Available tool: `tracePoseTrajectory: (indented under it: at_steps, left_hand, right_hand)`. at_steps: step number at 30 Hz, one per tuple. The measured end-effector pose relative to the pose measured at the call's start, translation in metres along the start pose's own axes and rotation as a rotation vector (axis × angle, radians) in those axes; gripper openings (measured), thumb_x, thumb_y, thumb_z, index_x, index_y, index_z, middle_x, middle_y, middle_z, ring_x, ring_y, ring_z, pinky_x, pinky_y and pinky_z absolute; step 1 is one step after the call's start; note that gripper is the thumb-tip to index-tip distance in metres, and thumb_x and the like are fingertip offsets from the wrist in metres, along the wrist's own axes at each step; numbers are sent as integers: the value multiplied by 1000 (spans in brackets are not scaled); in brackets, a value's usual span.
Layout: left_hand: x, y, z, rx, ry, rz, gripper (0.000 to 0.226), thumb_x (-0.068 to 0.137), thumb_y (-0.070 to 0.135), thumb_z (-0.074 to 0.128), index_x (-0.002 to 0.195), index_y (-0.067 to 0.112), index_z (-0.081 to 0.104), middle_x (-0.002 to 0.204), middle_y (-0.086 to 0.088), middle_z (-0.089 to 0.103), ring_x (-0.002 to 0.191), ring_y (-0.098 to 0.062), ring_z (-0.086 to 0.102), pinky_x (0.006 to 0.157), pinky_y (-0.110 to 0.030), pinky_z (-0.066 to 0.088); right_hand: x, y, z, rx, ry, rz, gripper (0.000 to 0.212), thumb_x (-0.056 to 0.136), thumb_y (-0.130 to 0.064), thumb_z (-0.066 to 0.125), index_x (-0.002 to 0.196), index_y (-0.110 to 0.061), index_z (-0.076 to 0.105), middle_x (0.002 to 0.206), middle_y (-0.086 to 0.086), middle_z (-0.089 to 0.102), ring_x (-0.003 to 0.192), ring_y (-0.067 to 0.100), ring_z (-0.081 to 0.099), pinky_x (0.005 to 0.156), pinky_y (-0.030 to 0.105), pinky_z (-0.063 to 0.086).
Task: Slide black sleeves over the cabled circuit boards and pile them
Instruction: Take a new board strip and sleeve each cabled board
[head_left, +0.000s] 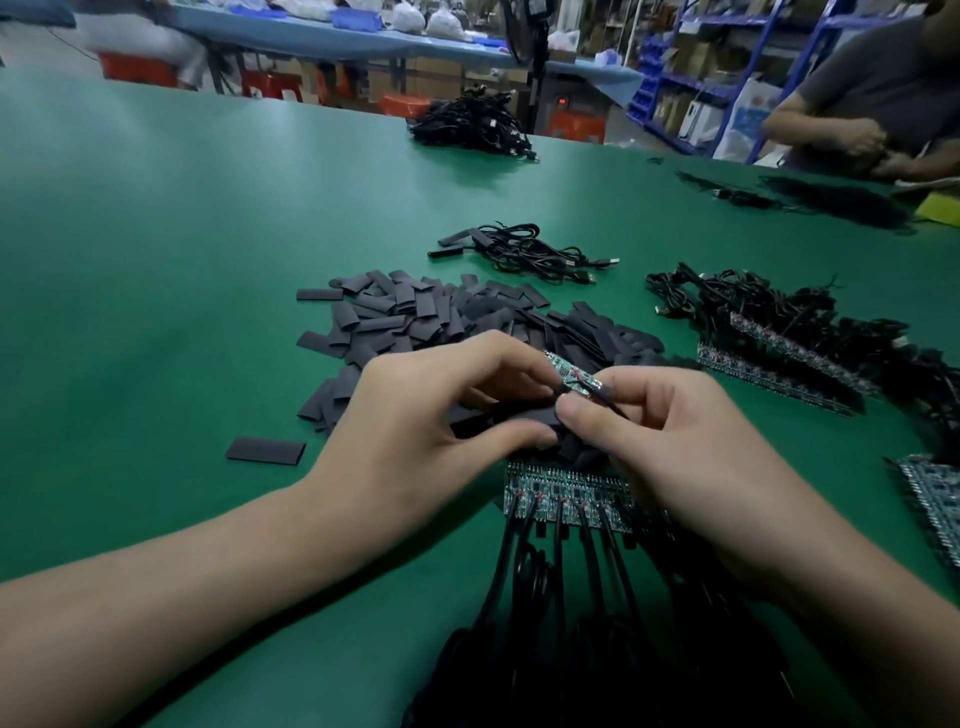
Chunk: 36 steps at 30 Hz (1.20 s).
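Note:
Over the green table (156, 260), my left hand (431, 410) and my right hand (670, 441) meet. My right fingers pinch a small green circuit board (569, 375) at its cabled end. My left thumb and fingers hold a flat black sleeve (511, 418) just below the board. A heap of loose black sleeves (415, 317) lies behind my hands. A row of bare boards with black cables (566, 493) lies under my wrists. A small pile of sleeved, cabled boards (524, 252) sits farther back.
More cabled boards (779, 332) are heaped at the right. Another cable pile (470, 124) sits at the far edge. One sleeve (266, 450) lies alone at the left. A person's arms (852, 135) work at the far right corner.

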<state>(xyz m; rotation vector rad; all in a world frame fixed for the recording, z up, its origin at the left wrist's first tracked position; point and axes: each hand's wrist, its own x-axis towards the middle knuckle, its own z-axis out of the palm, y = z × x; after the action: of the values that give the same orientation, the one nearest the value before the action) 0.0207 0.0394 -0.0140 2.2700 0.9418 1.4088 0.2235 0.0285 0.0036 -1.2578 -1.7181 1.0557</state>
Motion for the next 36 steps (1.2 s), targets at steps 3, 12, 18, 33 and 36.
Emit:
tracePoseTrajectory:
  at_steps: [3, 12, 18, 33, 36]
  left_hand:
    - [-2, -2, -3, -46, 45, -49, 28, 77, 18, 87, 99, 14, 71, 92, 10, 75, 87, 0, 73, 80, -23, 59]
    - [0, -2, -2, -146, 89, -154, 25, 72, 19, 86, 93, 17, 72, 86, 8, 77, 83, -4, 74, 80, -16, 56]
    - [-1, -2, -1, -141, 81, -169, 24, 72, 20, 86, 91, 19, 72, 86, 10, 76, 80, -5, 74, 77, -17, 57]
    - [-1, -1, -6, 68, -108, 53, 27, 80, 22, 85, 103, 16, 72, 97, 16, 74, 91, 6, 69, 82, -21, 57]
    - [-2, -1, -4, 53, -150, 60, 27, 81, 23, 84, 104, 16, 72, 96, 15, 74, 90, 6, 70, 79, -23, 58]
  right_hand:
    - [0, 1, -7, -39, 35, -16, 39, 96, -55, 57, 82, -22, 71, 50, -10, 37, 45, 6, 31, 44, 14, 26]
    - [-5, -1, -22, -115, -88, -27, 42, 94, -52, 49, 70, -21, 63, 55, 2, 31, 50, 18, 27, 47, 25, 24]
    - [-5, 0, -17, -218, -132, -57, 41, 93, -52, 47, 69, -24, 64, 52, -8, 34, 48, 6, 30, 49, 18, 25]
    - [-7, 3, -19, -123, -241, 66, 39, 91, -51, 51, 69, -23, 65, 52, -3, 31, 44, 9, 26, 42, 17, 21]
    - [-10, 1, -13, -316, -210, -30, 38, 93, -54, 47, 77, -28, 69, 51, -9, 30, 44, 4, 28, 45, 19, 22]
